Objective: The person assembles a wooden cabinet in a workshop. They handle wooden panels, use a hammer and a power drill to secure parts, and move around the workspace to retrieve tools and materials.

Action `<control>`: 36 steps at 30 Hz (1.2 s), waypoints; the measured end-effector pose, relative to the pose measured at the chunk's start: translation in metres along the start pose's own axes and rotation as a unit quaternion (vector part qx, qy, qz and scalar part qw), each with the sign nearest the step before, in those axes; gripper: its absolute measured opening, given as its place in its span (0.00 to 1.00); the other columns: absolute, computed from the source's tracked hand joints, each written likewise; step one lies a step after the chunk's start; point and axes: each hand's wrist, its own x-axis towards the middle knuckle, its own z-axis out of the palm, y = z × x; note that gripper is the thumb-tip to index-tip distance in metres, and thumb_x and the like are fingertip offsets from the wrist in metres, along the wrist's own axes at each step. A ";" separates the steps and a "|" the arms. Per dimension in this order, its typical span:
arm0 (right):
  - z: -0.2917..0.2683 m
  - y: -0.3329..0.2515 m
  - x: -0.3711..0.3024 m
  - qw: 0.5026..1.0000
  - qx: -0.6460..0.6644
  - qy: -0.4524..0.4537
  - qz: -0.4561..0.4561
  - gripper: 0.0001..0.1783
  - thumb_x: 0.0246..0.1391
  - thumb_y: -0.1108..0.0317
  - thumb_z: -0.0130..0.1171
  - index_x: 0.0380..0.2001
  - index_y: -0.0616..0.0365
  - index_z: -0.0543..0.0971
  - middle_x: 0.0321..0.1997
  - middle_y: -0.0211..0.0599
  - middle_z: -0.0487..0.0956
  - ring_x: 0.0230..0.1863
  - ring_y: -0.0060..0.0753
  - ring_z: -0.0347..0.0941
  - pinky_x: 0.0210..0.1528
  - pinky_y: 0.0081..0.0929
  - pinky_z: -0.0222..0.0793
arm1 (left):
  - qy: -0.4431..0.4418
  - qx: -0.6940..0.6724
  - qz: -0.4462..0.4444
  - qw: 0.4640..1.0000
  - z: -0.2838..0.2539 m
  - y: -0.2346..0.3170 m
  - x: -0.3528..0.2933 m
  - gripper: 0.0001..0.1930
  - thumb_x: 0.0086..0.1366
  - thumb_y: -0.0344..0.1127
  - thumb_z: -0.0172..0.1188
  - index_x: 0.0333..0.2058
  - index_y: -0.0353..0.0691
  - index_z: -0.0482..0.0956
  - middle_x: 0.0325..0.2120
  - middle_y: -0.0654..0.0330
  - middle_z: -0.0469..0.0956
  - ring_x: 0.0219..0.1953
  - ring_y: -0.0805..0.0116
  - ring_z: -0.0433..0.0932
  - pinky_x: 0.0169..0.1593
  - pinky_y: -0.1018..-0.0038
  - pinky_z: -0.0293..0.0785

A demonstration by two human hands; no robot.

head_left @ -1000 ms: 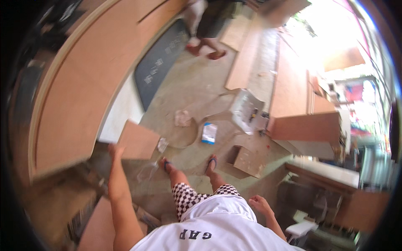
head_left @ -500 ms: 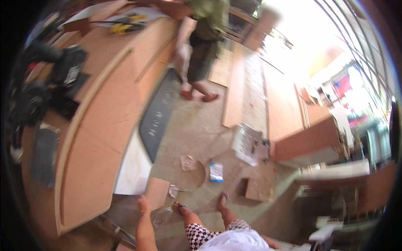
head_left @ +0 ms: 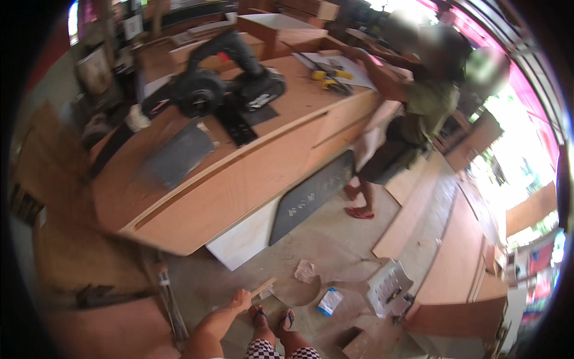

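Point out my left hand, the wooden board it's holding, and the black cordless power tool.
Left hand (head_left: pixel 241 300): head view, middle of the hand.
Wooden board (head_left: pixel 263 288): head view, visible edge.
Black cordless power tool (head_left: pixel 208 92): head view, round housing.

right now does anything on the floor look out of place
Yes, possibly litter underfoot: a crumpled pinkish sheet and a blue-and-white packet lie loose on the floor, beyond the wooden piece in the left hand.

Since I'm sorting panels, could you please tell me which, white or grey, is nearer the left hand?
The white panel; the grey panel is farther from the left hand, near the co-worker's feet.
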 end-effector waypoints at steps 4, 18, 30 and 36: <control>-0.035 0.008 0.024 0.999 0.030 0.020 -0.011 0.08 0.64 0.63 0.61 0.38 0.55 0.83 0.36 0.30 0.79 0.37 0.26 0.73 0.40 0.29 0.70 | -0.001 0.037 -0.030 0.999 -0.043 -0.012 -0.060 0.15 0.61 0.33 0.65 0.45 0.37 0.90 0.43 0.42 0.87 0.49 0.44 0.87 0.51 0.54 0.85; -0.018 0.151 0.033 0.967 0.097 -0.169 -0.167 0.06 0.67 0.69 0.58 0.33 0.52 0.80 0.30 0.23 0.74 0.32 0.21 0.68 0.35 0.26 0.66 | 0.049 0.154 -0.151 0.975 -0.125 -0.101 -0.235 0.10 0.65 0.29 0.59 0.41 0.41 0.87 0.37 0.44 0.87 0.44 0.41 0.87 0.47 0.50 0.85; 0.317 -0.095 -0.102 0.803 -0.157 -0.569 -0.085 0.55 0.71 0.24 0.26 0.72 0.65 0.70 0.77 0.54 0.67 0.78 0.53 0.61 0.81 0.42 0.51 | 0.098 0.221 0.062 0.968 -0.138 -0.231 -0.121 0.19 0.64 0.24 0.55 0.52 0.44 0.83 0.48 0.49 0.85 0.51 0.41 0.82 0.59 0.46 0.74; 0.339 -0.138 -0.161 0.866 -0.069 -0.495 0.023 0.59 0.68 0.19 0.29 0.76 0.66 0.62 0.80 0.55 0.62 0.82 0.52 0.53 0.83 0.40 0.45 | 0.105 0.291 0.155 0.938 -0.124 -0.275 -0.051 0.16 0.64 0.24 0.56 0.47 0.42 0.87 0.44 0.53 0.87 0.53 0.42 0.82 0.62 0.44 0.71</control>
